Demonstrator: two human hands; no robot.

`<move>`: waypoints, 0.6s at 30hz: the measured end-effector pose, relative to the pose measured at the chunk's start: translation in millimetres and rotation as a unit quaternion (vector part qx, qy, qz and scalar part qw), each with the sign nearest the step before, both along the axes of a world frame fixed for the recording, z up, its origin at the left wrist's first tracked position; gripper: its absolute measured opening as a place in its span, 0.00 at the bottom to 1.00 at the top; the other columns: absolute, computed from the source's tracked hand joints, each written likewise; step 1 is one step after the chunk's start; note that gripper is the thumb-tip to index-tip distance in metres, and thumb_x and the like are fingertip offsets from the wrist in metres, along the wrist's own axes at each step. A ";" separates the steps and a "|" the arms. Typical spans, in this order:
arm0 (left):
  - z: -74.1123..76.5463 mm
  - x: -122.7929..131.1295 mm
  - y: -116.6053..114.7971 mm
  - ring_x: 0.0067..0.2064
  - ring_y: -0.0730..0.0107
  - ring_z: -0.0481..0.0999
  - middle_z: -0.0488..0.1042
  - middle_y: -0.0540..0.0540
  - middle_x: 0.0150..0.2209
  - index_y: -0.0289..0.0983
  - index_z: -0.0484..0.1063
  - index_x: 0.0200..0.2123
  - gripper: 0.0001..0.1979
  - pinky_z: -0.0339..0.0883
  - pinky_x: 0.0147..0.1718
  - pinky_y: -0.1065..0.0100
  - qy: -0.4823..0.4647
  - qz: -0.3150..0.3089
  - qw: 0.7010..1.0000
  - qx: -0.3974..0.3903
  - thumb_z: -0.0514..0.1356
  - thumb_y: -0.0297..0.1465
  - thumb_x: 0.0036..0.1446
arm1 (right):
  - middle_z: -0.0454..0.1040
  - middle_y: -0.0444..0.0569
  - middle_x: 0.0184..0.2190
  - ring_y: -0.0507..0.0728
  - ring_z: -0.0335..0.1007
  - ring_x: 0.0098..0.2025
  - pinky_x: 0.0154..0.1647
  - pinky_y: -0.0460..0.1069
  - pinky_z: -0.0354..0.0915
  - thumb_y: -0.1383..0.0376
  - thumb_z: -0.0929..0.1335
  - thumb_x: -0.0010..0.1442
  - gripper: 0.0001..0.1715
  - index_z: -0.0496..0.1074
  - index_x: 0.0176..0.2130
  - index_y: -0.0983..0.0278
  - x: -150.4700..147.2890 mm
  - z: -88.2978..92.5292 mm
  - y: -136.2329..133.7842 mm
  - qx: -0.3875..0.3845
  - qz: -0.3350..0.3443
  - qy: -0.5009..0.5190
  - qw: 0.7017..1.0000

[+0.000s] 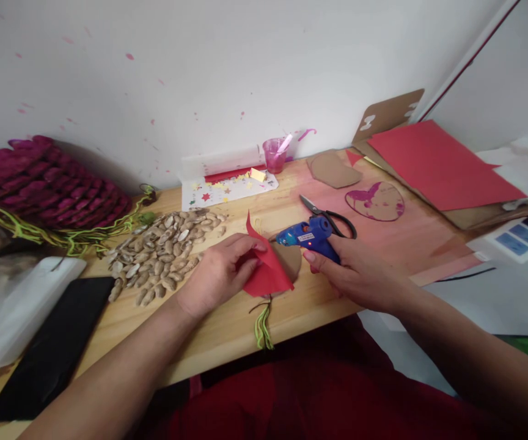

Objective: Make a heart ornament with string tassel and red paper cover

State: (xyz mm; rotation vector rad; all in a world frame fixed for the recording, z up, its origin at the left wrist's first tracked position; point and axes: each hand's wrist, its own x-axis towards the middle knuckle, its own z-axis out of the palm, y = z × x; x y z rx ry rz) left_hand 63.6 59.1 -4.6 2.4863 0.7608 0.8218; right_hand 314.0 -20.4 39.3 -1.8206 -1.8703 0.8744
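Observation:
Between the thumb and fingers of my left hand (220, 272) is the edge of a red paper piece (268, 275), partly lifted and curled. Beneath it lies a brown cardboard shape (290, 260), mostly covered by the paper. My right hand (355, 269) grips a blue hot glue gun (312, 237), its nozzle pointing left at the paper's upper edge and the cardboard. A small orange light glows on the gun. From the near end of the cardboard hangs a yellow-green yarn tassel (263, 327). Black-handled scissors (332, 220) lie just behind the glue gun.
Peanut shells (158, 253) are heaped left of my hands. Farther left sit a black phone-like slab (51, 348) and magenta stacked pieces (48, 183). Behind are a star-sticker sheet (227, 192) and pink cup (274, 156). Right lie a cardboard heart (376, 203), red sheets (442, 165) and power strip (514, 241).

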 end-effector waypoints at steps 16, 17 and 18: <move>-5.8 0.2 1.5 0.40 0.70 0.79 0.79 0.46 0.41 0.38 0.73 0.44 0.10 0.74 0.41 0.67 -0.019 0.015 1.000 0.016 0.57 0.21 0.61 | 0.71 0.45 0.23 0.57 0.69 0.27 0.29 0.50 0.59 0.46 0.60 0.68 0.25 0.71 0.38 0.62 0.2 3.9 -13.2 -0.014 -0.010 -0.016 1.000; -6.2 0.2 1.5 0.40 0.70 0.79 0.79 0.46 0.41 0.38 0.73 0.44 0.10 0.74 0.41 0.67 -0.020 0.015 1.000 0.017 0.57 0.21 0.62 | 0.71 0.46 0.23 0.57 0.69 0.28 0.29 0.50 0.59 0.46 0.60 0.68 0.25 0.71 0.38 0.62 0.2 4.6 -14.1 -0.013 -0.009 -0.025 1.000; -6.4 0.2 1.5 0.40 0.70 0.79 0.79 0.46 0.41 0.37 0.73 0.44 0.10 0.74 0.41 0.67 -0.020 0.015 1.000 0.017 0.57 0.21 0.62 | 0.71 0.46 0.24 0.57 0.69 0.28 0.29 0.50 0.59 0.46 0.60 0.68 0.25 0.71 0.38 0.62 0.2 5.3 -14.9 -0.013 -0.008 -0.034 0.999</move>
